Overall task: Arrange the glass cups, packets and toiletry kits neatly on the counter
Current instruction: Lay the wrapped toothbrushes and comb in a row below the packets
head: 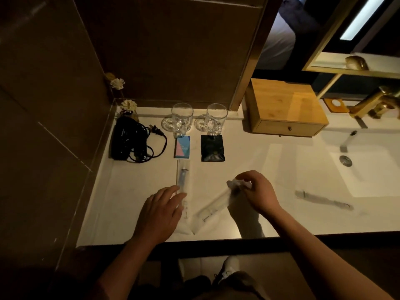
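Fingers (242, 180) of the right hand (257, 191) pinch 1 clear toiletry kit (216, 204) above the pale counter (129, 202) in a dim bathroom, while the left hand (160, 211) lies flat and spread on another kit (183, 176).

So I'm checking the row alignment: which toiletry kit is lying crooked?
The right toiletry kit, pinched at its top end by the right hand, lies diagonally. The left toiletry kit runs straight below the blue-pink packet.

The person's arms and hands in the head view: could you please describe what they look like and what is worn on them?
Both forearms are bare up to the bottom edge of the frame; no sleeves, cuffs or gloves show. The left hand and the right hand appear to carry no rings, watch or wristbands, though the dim light could hide small details.
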Demonstrator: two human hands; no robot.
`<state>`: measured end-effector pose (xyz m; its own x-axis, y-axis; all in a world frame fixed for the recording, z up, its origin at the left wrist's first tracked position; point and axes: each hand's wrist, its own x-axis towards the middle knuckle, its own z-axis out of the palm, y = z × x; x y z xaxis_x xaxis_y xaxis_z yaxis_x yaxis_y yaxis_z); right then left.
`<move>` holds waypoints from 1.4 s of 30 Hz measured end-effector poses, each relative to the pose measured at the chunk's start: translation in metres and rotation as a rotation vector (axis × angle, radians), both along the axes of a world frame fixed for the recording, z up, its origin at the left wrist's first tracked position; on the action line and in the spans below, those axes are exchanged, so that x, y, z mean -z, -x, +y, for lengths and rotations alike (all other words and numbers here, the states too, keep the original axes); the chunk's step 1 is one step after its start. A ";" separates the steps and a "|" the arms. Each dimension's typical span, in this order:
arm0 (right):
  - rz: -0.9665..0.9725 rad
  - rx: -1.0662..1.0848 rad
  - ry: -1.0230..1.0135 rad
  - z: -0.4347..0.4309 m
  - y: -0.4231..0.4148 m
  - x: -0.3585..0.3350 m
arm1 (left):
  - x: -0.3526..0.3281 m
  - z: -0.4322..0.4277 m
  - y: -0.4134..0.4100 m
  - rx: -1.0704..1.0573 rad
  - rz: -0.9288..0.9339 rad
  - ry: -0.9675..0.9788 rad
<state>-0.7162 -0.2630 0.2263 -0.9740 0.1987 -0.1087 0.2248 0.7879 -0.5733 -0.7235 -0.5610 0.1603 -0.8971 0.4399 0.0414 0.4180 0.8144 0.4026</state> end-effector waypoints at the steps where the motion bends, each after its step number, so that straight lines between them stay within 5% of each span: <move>1: 0.029 0.065 0.021 0.000 -0.009 0.005 | 0.001 -0.001 0.002 0.031 0.000 0.037; 6: 0.045 0.263 0.062 -0.005 -0.044 0.028 | 0.004 -0.002 0.007 0.124 0.016 0.132; 19: -0.034 0.226 -0.122 -0.033 -0.006 0.026 | 0.010 -0.007 -0.023 0.111 0.149 0.189; 29: -0.060 0.277 0.080 -0.040 -0.007 0.022 | -0.001 -0.005 -0.009 0.017 0.063 0.078; 34: -0.077 0.346 0.210 -0.039 -0.013 0.021 | 0.002 -0.005 0.010 0.134 -0.005 0.159; 42: 0.004 0.267 0.154 -0.046 -0.010 0.012 | 0.004 -0.011 0.000 0.108 -0.010 0.179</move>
